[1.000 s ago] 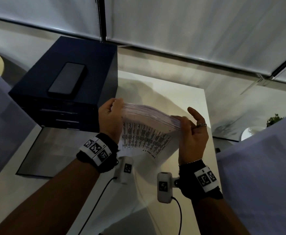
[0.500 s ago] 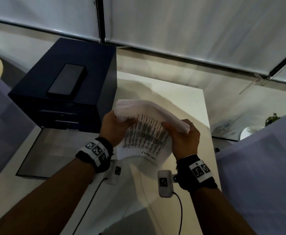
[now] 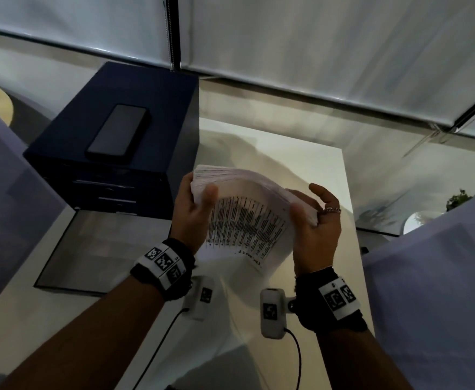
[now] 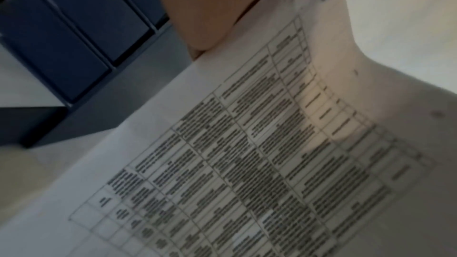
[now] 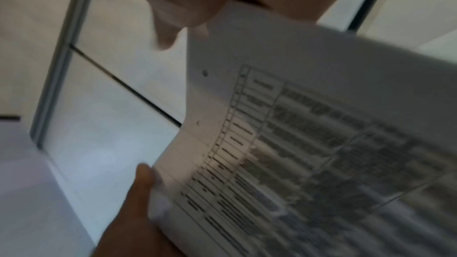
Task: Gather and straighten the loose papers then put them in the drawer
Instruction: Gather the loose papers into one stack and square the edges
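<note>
Currently:
- Table [image 3: 309,164]: white surface below both hands; it offers a flat face for squaring edges.
- Drawer unit [image 3: 112,153]: dark blue box just beyond the left hand, on the table. Its drawer fronts [image 3: 104,190] appear closed; judged, one must be opened before loading.
- Phone [image 3: 118,133]: lies flat on the unit's top, well clear of the hands.
- Papers [image 3: 247,220]: a thick printed stack held in the air between the hands, above the table, sagging in the middle. Judged: light per sheet but fairly heavy together, limp, smooth, and apt to slide or fan. Hold at both short ends, thumbs on top, fingers beneath.
- Left hand [image 3: 194,212]: grasps the stack's left end, thumb across the top sheet.
- Right hand [image 3: 315,223]: grasps the right end, thumb on top, index finger raised clear.
</note>
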